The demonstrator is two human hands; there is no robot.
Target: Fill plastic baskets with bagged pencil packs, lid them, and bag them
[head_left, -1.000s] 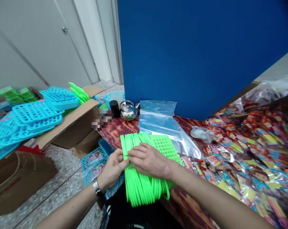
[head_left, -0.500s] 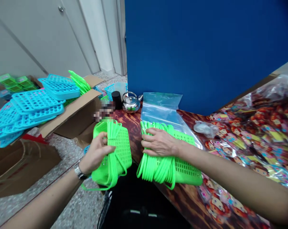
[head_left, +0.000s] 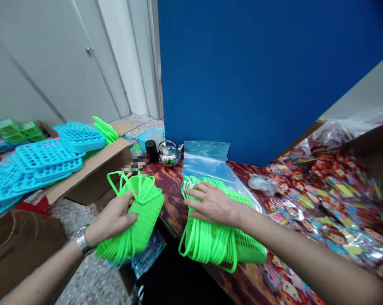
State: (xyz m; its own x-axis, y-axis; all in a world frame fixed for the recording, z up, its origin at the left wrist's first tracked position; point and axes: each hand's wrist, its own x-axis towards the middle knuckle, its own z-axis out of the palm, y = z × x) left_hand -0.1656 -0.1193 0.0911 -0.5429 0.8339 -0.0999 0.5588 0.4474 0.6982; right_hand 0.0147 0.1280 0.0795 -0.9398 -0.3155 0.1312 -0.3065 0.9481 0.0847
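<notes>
Left hand (head_left: pixel 113 218) grips a small bundle of flat bright-green perforated plastic baskets (head_left: pixel 137 220), fingers curled over its top edge, holding it in the air off the tabletop's near edge, above the speckled floor. Right hand (head_left: pixel 212 203) lies flat, fingers spread, pressing down on the larger stack of the same green baskets with loop handles (head_left: pixel 210 237), which sits on the dark wood-grain tabletop (head_left: pixel 169 190) and juts over its near edge. Just beyond the right hand lie clear plastic bags (head_left: pixel 210 163); further off, a small shiny metal teapot (head_left: pixel 168 154) and a black cylindrical cup (head_left: pixel 151 150). To the right hand's outer side, a heap of cartoon-printed packets (head_left: pixel 321 199) covers the tabletop. Out past the left hand, turquoise plastic grid trays (head_left: pixel 51 154) pile on an open cardboard box (head_left: pixel 96 178). Risk here: the left bundle is pinched at one end only, so its sheets look ready to fan apart and slide out; the overhanging stack could tip floorward if the pressing palm eases.
</notes>
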